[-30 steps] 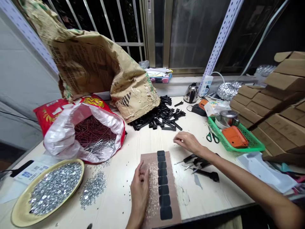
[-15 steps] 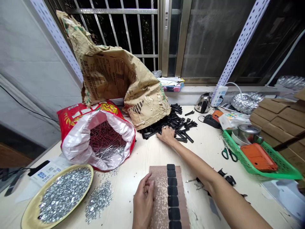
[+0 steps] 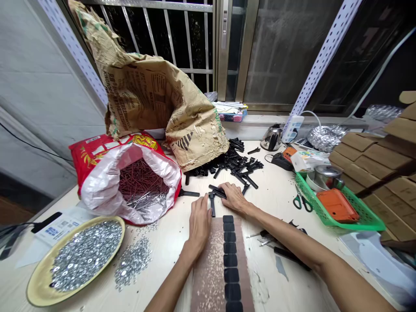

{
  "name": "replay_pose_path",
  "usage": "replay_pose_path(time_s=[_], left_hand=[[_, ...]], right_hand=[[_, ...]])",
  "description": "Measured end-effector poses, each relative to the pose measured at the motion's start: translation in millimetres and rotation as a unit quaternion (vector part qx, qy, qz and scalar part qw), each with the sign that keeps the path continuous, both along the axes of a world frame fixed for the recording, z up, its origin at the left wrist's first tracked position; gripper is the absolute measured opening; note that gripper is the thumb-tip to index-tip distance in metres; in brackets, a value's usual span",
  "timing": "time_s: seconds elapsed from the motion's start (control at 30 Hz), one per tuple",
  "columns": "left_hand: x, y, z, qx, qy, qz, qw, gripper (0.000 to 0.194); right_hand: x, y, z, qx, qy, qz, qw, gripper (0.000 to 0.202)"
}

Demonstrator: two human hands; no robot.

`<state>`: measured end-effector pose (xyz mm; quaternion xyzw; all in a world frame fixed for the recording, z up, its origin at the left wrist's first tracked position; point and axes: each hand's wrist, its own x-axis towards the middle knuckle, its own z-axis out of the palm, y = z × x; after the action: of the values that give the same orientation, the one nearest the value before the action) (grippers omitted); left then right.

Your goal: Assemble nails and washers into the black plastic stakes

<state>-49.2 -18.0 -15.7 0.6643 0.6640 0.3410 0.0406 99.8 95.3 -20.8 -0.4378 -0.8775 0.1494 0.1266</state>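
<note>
Gripping black pieces [image 3: 217,191] beyond the board edge [image 3: 217,220], right hand [image 3: 233,197] faces left hand [image 3: 199,220], whose grip is unclear.

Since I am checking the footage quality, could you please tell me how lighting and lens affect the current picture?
In the head view, metal washers and the kettle show bright glints; the right window pane carries hazy reflections; the black pile loses detail in darkness; the posts splay outward, likely wide-angle distortion.
</note>
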Motion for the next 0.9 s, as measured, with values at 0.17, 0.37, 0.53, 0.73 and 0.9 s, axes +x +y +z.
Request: replay_pose_path(time_s=[0.17,0.37,0.53,0.73,0.9], left_hand=[[14,29,-3.9,-0.080,0.121,0.033,0.989,0.048],[13,43,-1.4,-0.151,0.156,0.195,0.957,0.042],[-6,43,-5.3,-0.156,0.115,0.170,0.966,0.042],[-5,42,0.9,-0.046,-0.059,0.056,0.996,0.027],[15,41,8.7,-0.011,-0.069,-0.051,0.996,0.036]], right_hand=[[13,3,-0.8,-0.023,0.009,0.009,1.000,0.075],[29,0,-7.5,-0.002,0.005,-0.012,1.000,0.061],[34,3,-5.2,0.010,0.006,0.010,1.000,0.060],[37,6,-1.9,0.017,-0.020,-0.014,1.000,0.032],[42,5,16.0,0.031,-0.023,-0.025,0.999,0.024]])
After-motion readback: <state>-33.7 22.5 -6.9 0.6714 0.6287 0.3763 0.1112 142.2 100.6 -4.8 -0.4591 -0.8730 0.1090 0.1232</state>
